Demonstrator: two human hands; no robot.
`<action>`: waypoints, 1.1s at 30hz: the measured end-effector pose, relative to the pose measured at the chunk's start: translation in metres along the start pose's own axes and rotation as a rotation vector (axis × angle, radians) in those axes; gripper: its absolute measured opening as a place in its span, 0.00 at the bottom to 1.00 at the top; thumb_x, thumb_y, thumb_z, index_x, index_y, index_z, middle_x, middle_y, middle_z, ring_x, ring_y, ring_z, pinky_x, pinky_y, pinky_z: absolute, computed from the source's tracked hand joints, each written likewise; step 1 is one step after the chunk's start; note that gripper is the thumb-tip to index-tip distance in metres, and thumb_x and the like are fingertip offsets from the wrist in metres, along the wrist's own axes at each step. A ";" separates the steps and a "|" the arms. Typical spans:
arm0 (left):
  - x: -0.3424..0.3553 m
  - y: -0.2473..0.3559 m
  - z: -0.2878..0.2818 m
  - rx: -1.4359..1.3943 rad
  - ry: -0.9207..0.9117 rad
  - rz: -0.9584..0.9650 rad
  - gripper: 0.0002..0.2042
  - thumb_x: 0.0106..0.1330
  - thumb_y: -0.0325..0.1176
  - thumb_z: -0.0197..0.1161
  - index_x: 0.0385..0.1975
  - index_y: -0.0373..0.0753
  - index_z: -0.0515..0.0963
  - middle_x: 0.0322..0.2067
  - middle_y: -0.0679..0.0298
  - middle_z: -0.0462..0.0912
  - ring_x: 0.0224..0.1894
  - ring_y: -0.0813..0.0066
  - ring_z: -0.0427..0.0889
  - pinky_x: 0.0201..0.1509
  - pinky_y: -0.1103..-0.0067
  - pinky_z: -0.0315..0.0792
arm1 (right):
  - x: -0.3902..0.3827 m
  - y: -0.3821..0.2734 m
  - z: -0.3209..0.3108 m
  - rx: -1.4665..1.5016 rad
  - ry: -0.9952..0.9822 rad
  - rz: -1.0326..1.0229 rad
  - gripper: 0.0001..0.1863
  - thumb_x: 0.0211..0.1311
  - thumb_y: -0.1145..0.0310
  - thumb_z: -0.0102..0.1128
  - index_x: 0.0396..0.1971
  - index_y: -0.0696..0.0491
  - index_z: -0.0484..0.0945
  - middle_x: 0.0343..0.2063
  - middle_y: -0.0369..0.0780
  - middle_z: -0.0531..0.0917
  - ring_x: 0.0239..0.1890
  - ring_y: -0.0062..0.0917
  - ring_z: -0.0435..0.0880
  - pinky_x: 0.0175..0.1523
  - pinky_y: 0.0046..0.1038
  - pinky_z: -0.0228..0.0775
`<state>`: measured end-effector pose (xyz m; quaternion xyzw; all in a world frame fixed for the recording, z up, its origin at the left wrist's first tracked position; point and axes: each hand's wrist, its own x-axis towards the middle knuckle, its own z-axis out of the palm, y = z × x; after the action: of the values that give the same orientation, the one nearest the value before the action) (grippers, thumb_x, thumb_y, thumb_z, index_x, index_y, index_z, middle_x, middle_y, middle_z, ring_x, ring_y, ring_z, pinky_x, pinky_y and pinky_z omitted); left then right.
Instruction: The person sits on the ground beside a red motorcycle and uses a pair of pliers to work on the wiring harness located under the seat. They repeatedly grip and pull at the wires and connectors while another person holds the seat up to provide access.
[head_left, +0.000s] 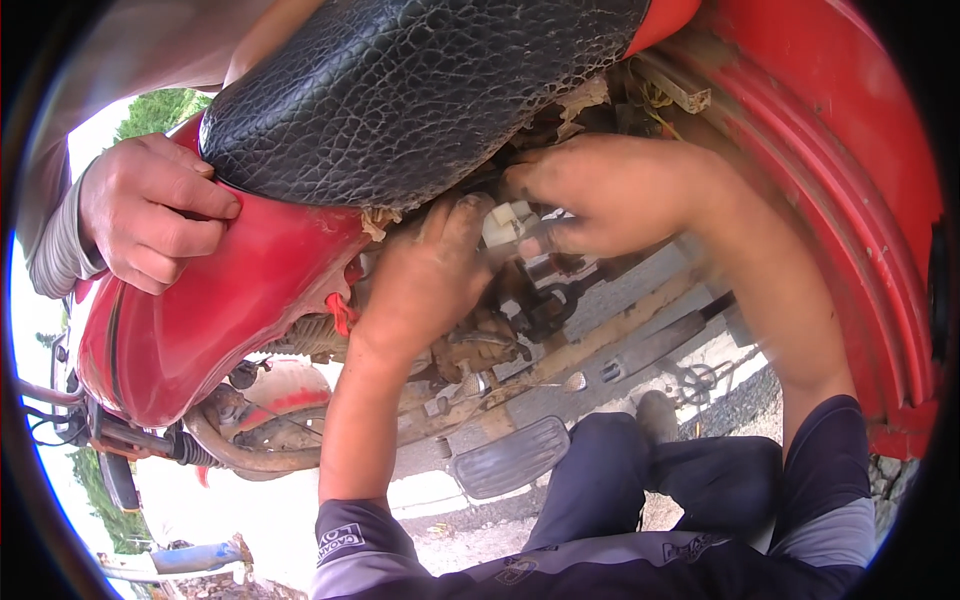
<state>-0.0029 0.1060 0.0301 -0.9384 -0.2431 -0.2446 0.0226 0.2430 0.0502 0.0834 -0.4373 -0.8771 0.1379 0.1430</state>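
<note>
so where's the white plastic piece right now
The white plastic piece is just above the middle of the head view, below the black seat, between the person's left grip and right grip.

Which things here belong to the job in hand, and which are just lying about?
Likely part of the job:
White plastic block, between left grip and right grip
Black seat above

Likely just nearby:
Footrest
Blue bar, lower left
Red panel, far right

The seat [400,105] looks like pebbled leather, the tank [220,325] glossy, the white block [506,224] plastic.
</note>
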 end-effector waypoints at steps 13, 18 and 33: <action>-0.007 -0.012 0.014 0.076 0.187 0.195 0.32 0.48 0.26 0.77 0.58 0.37 0.77 0.45 0.51 0.82 0.39 0.49 0.87 0.39 0.63 0.84 | 0.010 -0.016 -0.005 0.012 -0.090 0.207 0.16 0.72 0.56 0.63 0.43 0.54 0.85 0.36 0.51 0.87 0.43 0.46 0.87 0.49 0.45 0.79; -0.008 -0.012 0.017 0.089 0.176 0.185 0.30 0.49 0.28 0.77 0.56 0.35 0.77 0.43 0.51 0.82 0.37 0.52 0.87 0.37 0.66 0.84 | 0.009 -0.004 0.010 -0.016 0.049 0.111 0.13 0.68 0.60 0.66 0.39 0.55 0.85 0.30 0.50 0.86 0.38 0.48 0.86 0.46 0.46 0.78; -0.002 -0.016 0.034 0.088 0.407 0.213 0.22 0.56 0.40 0.78 0.47 0.37 0.80 0.35 0.58 0.82 0.32 0.60 0.86 0.31 0.69 0.82 | 0.006 0.005 0.035 0.095 0.339 0.074 0.16 0.65 0.59 0.71 0.42 0.57 0.87 0.33 0.50 0.88 0.33 0.46 0.87 0.42 0.40 0.78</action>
<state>0.0034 0.1250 -0.0020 -0.8882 -0.1434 -0.4142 0.1379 0.2300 0.0536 0.0504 -0.4791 -0.8162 0.1084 0.3040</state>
